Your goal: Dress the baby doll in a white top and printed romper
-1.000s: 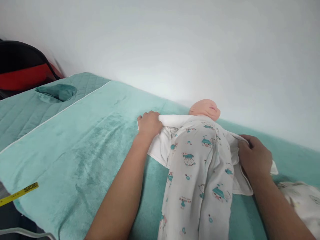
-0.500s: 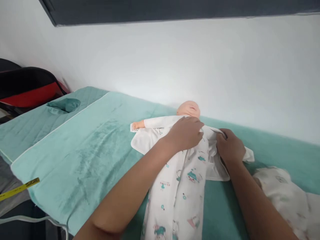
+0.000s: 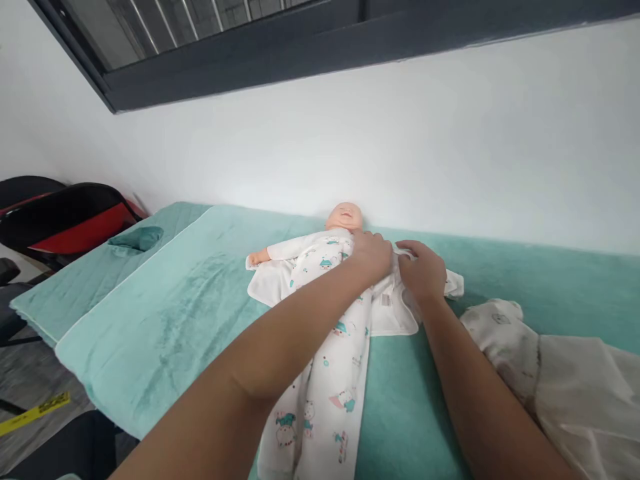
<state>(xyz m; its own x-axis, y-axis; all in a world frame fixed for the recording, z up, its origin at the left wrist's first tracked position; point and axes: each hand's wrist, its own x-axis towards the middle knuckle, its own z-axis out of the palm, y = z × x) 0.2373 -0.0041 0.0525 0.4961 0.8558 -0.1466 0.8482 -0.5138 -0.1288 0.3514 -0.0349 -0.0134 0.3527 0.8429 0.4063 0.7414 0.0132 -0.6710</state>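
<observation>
The bare left arm reaches up from the lower left in a long slant, elbow slightly bent, its bare left forearm sloping toward the smooth pink doll's head; the bare left hand lies just below and right of that head, back uppermost, fingers bent. Farther right of the head, the bare right hand angles inward, index finger crooked above the thumb, its bare right forearm running down and away, nearly straight at the wrist.
</observation>
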